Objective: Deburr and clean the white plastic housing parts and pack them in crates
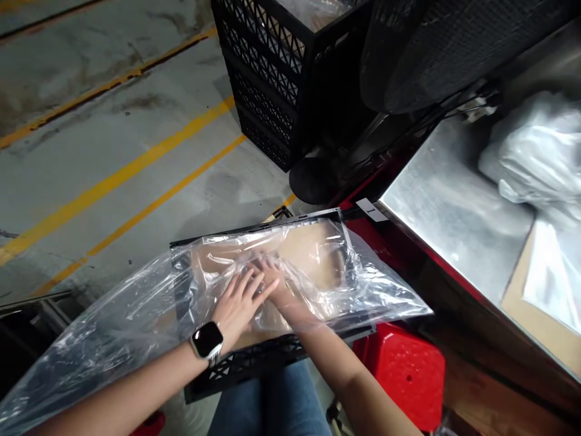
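Observation:
A clear plastic bag (136, 309) is spread over a black crate (245, 363) and hangs well past its left side and beyond its right end. Brown cardboard (295, 242) shows through the film inside the crate. My left hand (238, 303), with a watch (207, 340) on its wrist, rests on the film with fingers spread. Right beside it, my right hand (273, 281) reaches into the crate area with fingers stretched out, partly veiled by shiny film. Whether that hand is under or on top of the film I cannot tell.
Beyond stands a stack of black crates (267, 79) with plastic inside the top one. At right is a metal table (463, 200) bearing bunched plastic (540, 151). A red stool (408, 375) sits near the crate's right end. Yellow lines (149, 160) cross the floor.

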`<state>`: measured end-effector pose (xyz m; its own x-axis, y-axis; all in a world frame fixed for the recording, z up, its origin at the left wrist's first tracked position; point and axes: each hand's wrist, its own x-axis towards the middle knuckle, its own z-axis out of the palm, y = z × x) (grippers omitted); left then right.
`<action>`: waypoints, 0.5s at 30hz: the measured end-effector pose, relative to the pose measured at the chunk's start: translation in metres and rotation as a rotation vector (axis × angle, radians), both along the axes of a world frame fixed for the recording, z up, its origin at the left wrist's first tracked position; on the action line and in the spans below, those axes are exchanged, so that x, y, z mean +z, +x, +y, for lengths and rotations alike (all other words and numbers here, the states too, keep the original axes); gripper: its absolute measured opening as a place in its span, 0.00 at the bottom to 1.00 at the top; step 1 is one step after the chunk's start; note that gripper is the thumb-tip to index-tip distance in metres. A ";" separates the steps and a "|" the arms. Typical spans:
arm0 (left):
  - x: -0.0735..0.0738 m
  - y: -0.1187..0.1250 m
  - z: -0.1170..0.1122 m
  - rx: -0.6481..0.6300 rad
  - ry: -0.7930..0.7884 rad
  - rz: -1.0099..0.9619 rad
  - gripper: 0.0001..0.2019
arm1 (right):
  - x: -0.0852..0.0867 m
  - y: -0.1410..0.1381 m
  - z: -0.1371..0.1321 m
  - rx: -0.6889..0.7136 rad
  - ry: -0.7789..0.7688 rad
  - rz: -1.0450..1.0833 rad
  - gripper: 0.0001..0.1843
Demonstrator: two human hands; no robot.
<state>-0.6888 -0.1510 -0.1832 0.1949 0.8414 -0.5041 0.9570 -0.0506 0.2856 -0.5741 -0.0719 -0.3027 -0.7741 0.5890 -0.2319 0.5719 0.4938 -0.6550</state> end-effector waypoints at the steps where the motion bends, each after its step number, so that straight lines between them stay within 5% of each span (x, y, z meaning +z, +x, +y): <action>1: -0.007 0.002 0.007 0.033 -0.021 0.000 0.41 | -0.006 -0.013 0.010 -0.033 0.016 0.012 0.21; 4: 0.000 0.000 0.011 0.073 -0.037 -0.096 0.23 | -0.011 -0.024 0.013 -0.103 0.042 0.071 0.23; 7: 0.021 0.006 -0.008 0.096 -0.158 -0.385 0.15 | 0.005 0.012 -0.028 -0.121 0.036 0.170 0.26; 11: 0.014 0.028 -0.035 0.019 -0.473 -0.444 0.15 | 0.046 0.122 -0.115 -0.265 0.063 0.297 0.19; 15: -0.013 0.042 -0.016 0.089 -0.507 -0.257 0.15 | 0.067 0.247 -0.145 -0.802 0.198 0.201 0.18</action>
<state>-0.6471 -0.1669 -0.1962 0.3038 0.5261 -0.7943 0.8478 0.2310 0.4773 -0.3276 -0.2166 -0.2359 -0.1204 0.9923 0.0300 0.6799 0.1045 -0.7258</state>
